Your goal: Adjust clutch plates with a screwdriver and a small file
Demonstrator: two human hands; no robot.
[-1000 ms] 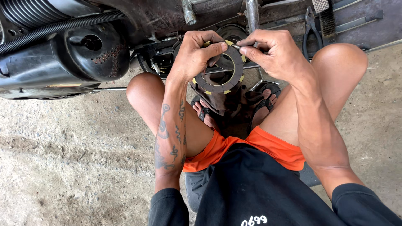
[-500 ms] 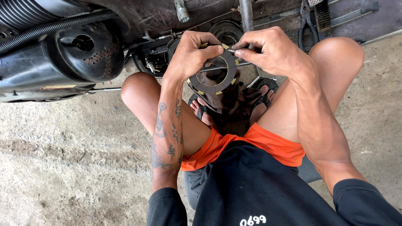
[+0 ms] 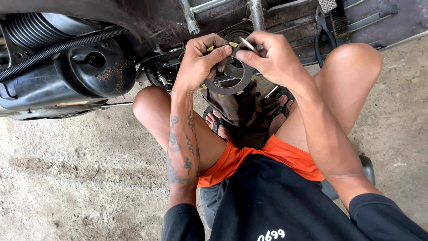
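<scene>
The upper arc of the ring-shaped plate (image 3: 227, 87) is covered by the left hand (image 3: 196, 62) and right hand (image 3: 272, 58). A thin metal piece (image 3: 248, 44) pinched in the right fingers cannot be identified (too small). The black engine housing (image 3: 67, 76), at nine o'clock, is cut by the edge, as are the pliers (image 3: 322, 35) at one o'clock.

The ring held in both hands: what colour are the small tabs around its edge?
Yellow tabs on a dark grey ring, clearest in the head view.
</scene>
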